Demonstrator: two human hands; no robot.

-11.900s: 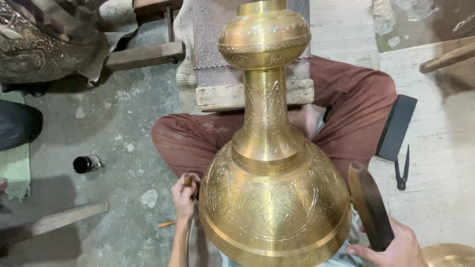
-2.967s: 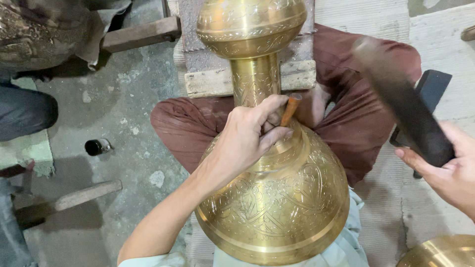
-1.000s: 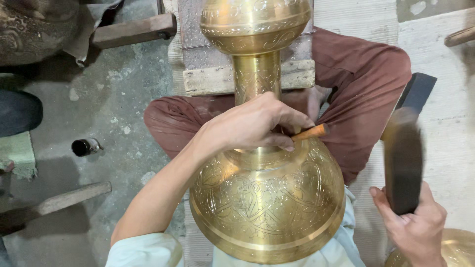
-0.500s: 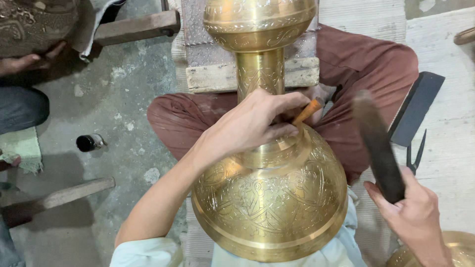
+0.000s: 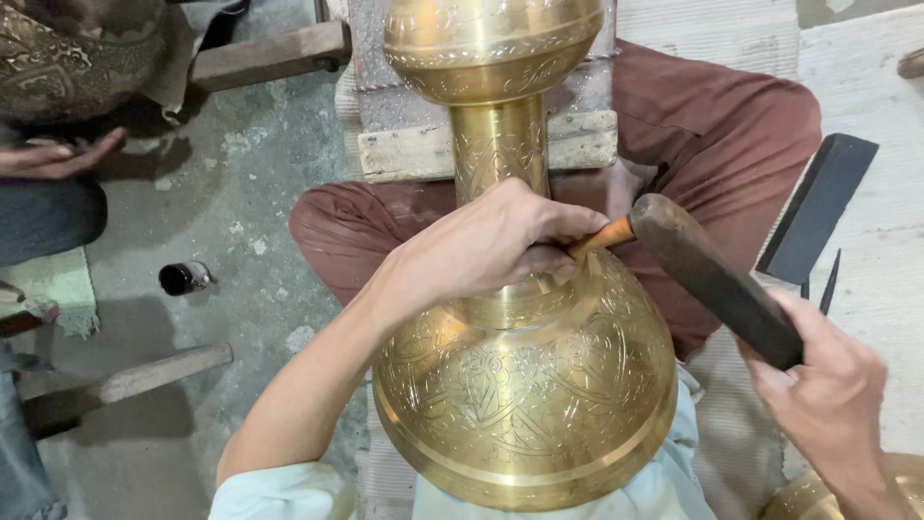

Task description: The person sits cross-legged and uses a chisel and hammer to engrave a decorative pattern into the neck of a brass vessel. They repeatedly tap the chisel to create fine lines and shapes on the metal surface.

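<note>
One brass vase (image 5: pixel 525 385); left hand (image 5: pixel 481 246) clamps one chisel (image 5: pixel 599 238), right hand (image 5: pixel 828 395) one mallet (image 5: pixel 712 274).

A stained grey concrete floor (image 5: pixel 241 183) with a pale mat (image 5: pixel 866 77) at right, wooden beams (image 5: pixel 269 56) and a small dark bottle (image 5: pixel 185 278).

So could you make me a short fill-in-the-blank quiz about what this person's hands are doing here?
1. The left hand holds a thin ____ chisel against the vase.
2. The right hand grips a dark ____.
3. The engraved vase is made of ____-coloured metal.
4. On the floor at left lies a small black ____.

Missing words: orange; mallet; gold; bottle
</note>
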